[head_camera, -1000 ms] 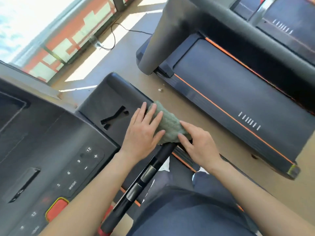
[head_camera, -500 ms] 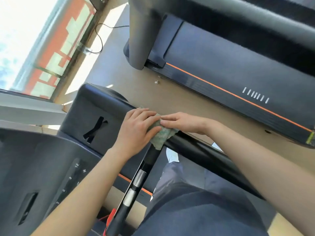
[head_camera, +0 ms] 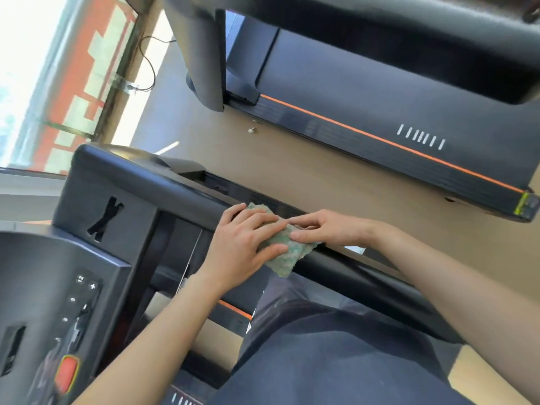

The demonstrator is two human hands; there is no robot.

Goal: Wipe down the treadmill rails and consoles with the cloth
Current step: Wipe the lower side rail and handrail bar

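Observation:
A green cloth is draped over the black right side rail of the treadmill I stand on. My left hand lies flat on the cloth's left part, fingers spread over it. Thumb and fingers of my right hand pinch the cloth's right part against the rail. The grey console with round buttons and a red stop button fills the lower left.
A second treadmill with an orange stripe lies across the top right, with its grey upright at top centre. Tan floor separates the two machines. A window and a black cable are at the upper left.
The view has swung right and tilted. Both hands moved the cloth from the front handle's end onto the side rail, and the cloth now lies flatter along it.

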